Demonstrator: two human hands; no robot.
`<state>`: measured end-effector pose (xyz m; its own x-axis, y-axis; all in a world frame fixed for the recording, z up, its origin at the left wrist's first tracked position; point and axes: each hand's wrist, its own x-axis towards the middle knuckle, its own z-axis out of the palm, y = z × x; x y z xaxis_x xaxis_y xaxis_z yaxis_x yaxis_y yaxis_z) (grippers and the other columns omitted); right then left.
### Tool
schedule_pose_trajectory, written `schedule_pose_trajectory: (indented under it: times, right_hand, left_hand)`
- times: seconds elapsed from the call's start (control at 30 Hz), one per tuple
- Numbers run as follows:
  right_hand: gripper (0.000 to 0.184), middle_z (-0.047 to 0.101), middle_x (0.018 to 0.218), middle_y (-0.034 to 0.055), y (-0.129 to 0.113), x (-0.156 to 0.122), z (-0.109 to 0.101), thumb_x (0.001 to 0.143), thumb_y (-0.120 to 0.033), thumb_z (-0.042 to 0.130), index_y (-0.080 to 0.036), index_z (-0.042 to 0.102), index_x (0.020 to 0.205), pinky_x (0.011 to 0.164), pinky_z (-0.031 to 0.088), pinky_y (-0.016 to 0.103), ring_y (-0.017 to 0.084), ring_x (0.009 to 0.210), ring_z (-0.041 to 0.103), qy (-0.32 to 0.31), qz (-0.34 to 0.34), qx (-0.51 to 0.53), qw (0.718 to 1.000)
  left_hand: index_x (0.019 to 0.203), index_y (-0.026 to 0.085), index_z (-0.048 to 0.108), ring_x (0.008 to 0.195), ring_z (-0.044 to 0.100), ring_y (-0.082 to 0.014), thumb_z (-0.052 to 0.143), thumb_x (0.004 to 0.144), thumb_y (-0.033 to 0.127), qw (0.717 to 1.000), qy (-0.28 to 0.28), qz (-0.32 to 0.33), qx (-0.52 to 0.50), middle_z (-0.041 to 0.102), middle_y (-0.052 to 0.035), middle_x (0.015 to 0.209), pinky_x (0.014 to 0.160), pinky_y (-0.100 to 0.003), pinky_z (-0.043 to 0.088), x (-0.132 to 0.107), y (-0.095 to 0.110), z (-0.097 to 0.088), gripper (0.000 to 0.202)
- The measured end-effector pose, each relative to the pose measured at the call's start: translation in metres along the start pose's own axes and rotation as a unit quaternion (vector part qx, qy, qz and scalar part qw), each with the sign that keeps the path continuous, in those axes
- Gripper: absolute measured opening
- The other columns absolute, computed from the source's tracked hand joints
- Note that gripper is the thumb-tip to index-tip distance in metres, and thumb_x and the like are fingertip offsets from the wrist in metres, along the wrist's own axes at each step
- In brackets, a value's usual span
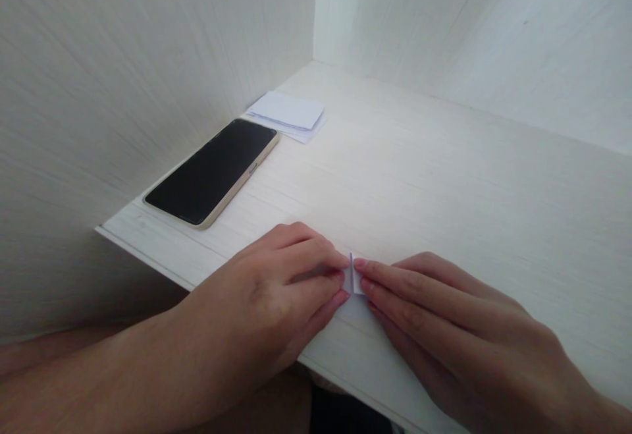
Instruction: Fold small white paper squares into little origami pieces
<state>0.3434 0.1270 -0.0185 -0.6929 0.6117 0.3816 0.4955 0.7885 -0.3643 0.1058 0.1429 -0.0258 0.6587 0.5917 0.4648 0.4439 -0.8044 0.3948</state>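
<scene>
Near the front edge of the white table, a small folded piece of white paper (359,284) sits between my two hands, with one thin fold standing upright. My left hand (281,282) pinches the paper's left side, its fingertips close to the fold. From the other side, the fingertips of my right hand (444,315) press together on the right part of the paper. Much of the paper is hidden under my fingers.
A phone (212,170) in a pale case, its screen dark, lies along the left wall. Behind it rests a small stack of white paper pieces (291,111). White panels rise at the left and back of the table (444,177).
</scene>
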Motion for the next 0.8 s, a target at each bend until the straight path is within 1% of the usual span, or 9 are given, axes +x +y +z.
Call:
schedule_pose_trajectory:
  times: [0.1, 0.17, 0.23, 0.33, 0.47, 0.53, 0.6, 0.67, 0.8]
  right_hand:
    - [0.029, 0.077, 0.125, 0.0127, -0.0030, -0.0006, 0.0019, 0.104, -0.010, 0.046, -0.009, 0.071, 0.120, 0.086, 0.067, 0.028, 0.019, 0.095, 0.072, -0.001, 0.010, 0.011, 1.000]
    - [0.032, 0.078, 0.122, 0.0128, -0.0043, -0.0005, 0.0025, 0.105, -0.012, 0.045, -0.010, 0.073, 0.119, 0.084, 0.068, 0.028, 0.020, 0.092, 0.074, 0.001, 0.019, 0.014, 1.000]
    - [0.035, 0.080, 0.118, 0.0103, -0.0051, -0.0001, 0.0027, 0.104, -0.011, 0.043, -0.012, 0.075, 0.119, 0.083, 0.069, 0.027, 0.020, 0.092, 0.076, 0.000, 0.045, 0.032, 0.999]
    - [0.038, 0.081, 0.115, 0.0048, -0.0045, 0.0007, 0.0034, 0.104, -0.012, 0.043, -0.019, 0.076, 0.121, 0.086, 0.068, 0.024, 0.018, 0.095, 0.078, -0.004, 0.087, 0.061, 0.994]
    - [0.038, 0.081, 0.116, 0.0035, -0.0001, 0.0013, 0.0053, 0.105, -0.014, 0.043, -0.023, 0.076, 0.121, 0.091, 0.067, 0.027, 0.020, 0.098, 0.078, 0.001, 0.071, 0.071, 0.995]
    - [0.037, 0.081, 0.112, 0.0038, 0.0015, 0.0013, 0.0058, 0.105, -0.015, 0.043, -0.022, 0.077, 0.117, 0.088, 0.067, 0.026, 0.019, 0.096, 0.078, 0.005, 0.071, 0.078, 0.994]
    - [0.035, 0.081, 0.109, 0.0029, 0.0020, 0.0009, 0.0058, 0.105, -0.016, 0.045, -0.024, 0.078, 0.114, 0.081, 0.068, 0.023, 0.018, 0.094, 0.078, 0.002, 0.104, 0.090, 0.991]
    - [0.034, 0.081, 0.109, 0.0023, 0.0019, 0.0001, 0.0057, 0.104, -0.015, 0.046, -0.025, 0.077, 0.115, 0.080, 0.067, 0.021, 0.017, 0.095, 0.077, -0.007, 0.126, 0.104, 0.987]
    - [0.030, 0.080, 0.115, 0.0073, 0.0038, -0.0026, 0.0074, 0.101, -0.013, 0.051, -0.018, 0.075, 0.118, 0.088, 0.066, 0.022, 0.017, 0.101, 0.075, 0.013, 0.070, 0.108, 0.992]
  left_hand:
    - [0.096, 0.010, 0.073, 0.097, 0.067, -0.0166, 0.058, 0.103, 0.014, 1.000, -0.004, -0.004, -0.005, 0.075, -0.0064, 0.102, 0.092, -0.030, 0.060, 0.0002, 0.0001, 0.0000, 0.017]
    - [0.096, 0.011, 0.073, 0.098, 0.068, -0.0167, 0.058, 0.103, 0.013, 1.000, -0.011, -0.003, -0.004, 0.076, -0.0068, 0.104, 0.093, -0.030, 0.061, 0.0000, 0.0000, -0.0002, 0.016]
    - [0.098, 0.012, 0.073, 0.101, 0.068, -0.0167, 0.059, 0.102, 0.011, 1.000, -0.021, -0.010, 0.000, 0.076, -0.0067, 0.106, 0.094, -0.030, 0.061, -0.0008, -0.0002, -0.0005, 0.015]
    - [0.103, 0.016, 0.073, 0.103, 0.069, -0.0178, 0.060, 0.100, 0.011, 1.000, -0.024, -0.019, 0.002, 0.076, -0.0056, 0.108, 0.093, -0.032, 0.063, -0.0031, -0.0006, -0.0007, 0.015]
    - [0.117, 0.021, 0.070, 0.108, 0.070, -0.0201, 0.061, 0.097, 0.010, 0.999, -0.025, -0.034, 0.002, 0.075, -0.0059, 0.115, 0.094, -0.034, 0.063, -0.0066, -0.0008, -0.0014, 0.024]
    - [0.122, 0.022, 0.067, 0.111, 0.069, -0.0208, 0.060, 0.096, 0.008, 0.999, -0.038, -0.038, -0.002, 0.074, -0.0065, 0.119, 0.096, -0.035, 0.062, -0.0075, -0.0008, -0.0020, 0.030]
    - [0.124, 0.022, 0.065, 0.114, 0.068, -0.0213, 0.057, 0.097, 0.007, 0.998, -0.053, -0.036, -0.007, 0.073, -0.0073, 0.124, 0.098, -0.036, 0.061, -0.0076, -0.0009, -0.0026, 0.031]
    - [0.124, 0.021, 0.064, 0.116, 0.067, -0.0215, 0.054, 0.098, 0.007, 0.998, -0.059, -0.025, -0.009, 0.072, -0.0080, 0.126, 0.100, -0.038, 0.060, -0.0073, -0.0012, -0.0032, 0.031]
    - [0.122, 0.020, 0.064, 0.117, 0.066, -0.0227, 0.054, 0.098, 0.006, 0.998, -0.064, -0.010, 0.009, 0.071, -0.0090, 0.126, 0.102, -0.039, 0.059, -0.0070, -0.0020, -0.0042, 0.030]
